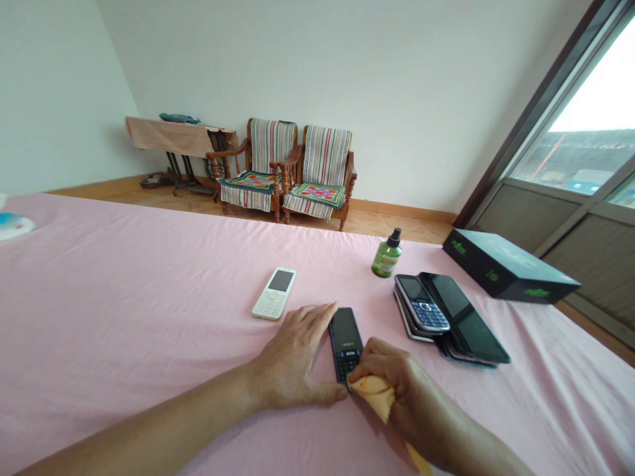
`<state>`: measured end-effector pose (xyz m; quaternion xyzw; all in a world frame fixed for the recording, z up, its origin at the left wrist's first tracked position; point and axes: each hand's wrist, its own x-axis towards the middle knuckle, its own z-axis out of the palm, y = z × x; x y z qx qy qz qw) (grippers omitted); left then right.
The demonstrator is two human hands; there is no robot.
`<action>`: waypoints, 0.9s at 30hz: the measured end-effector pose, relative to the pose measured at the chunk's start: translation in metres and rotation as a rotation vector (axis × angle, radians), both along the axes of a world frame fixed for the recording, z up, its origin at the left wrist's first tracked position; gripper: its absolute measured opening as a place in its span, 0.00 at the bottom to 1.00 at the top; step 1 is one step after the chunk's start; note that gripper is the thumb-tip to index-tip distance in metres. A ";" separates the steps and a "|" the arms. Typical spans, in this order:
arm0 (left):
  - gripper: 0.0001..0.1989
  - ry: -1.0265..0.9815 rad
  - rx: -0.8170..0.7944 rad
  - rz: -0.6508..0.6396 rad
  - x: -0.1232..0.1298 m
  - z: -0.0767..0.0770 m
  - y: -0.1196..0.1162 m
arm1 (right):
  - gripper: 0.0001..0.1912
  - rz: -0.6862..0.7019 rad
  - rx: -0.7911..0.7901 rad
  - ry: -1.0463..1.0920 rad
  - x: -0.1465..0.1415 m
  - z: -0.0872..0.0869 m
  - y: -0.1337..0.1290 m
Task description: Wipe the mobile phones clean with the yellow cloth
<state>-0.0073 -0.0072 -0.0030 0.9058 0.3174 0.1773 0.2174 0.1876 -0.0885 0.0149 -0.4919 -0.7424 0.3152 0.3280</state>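
Okay so, far left, a white candybar phone (274,294) is lying just past the left hand (292,357), which is spread and bracing the left edge of a black keypad phone (346,340). The right hand (387,377) is curled, pinching a yellow cloth (372,396) onto the phone's lower end. Risk: pressure could skid it on the wrinkly pink sheet (149,297) into the silver slider phone (421,304) and black phones (469,324) just right, scuffing screens. The green spray bottle (387,256) is standing nearby, easy to tip.
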 end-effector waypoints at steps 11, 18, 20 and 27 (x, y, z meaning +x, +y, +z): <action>0.59 0.003 0.009 -0.015 0.000 -0.002 0.003 | 0.21 -0.161 0.085 0.010 -0.001 -0.021 0.012; 0.59 0.007 0.008 -0.012 0.000 -0.002 0.002 | 0.21 -0.092 0.067 0.033 -0.004 -0.021 0.013; 0.58 0.005 0.009 -0.011 0.000 -0.001 0.002 | 0.18 -0.051 0.072 0.034 -0.004 -0.017 0.011; 0.57 -0.008 0.022 -0.016 -0.001 -0.003 0.002 | 0.14 0.029 -0.001 0.037 -0.005 -0.008 0.002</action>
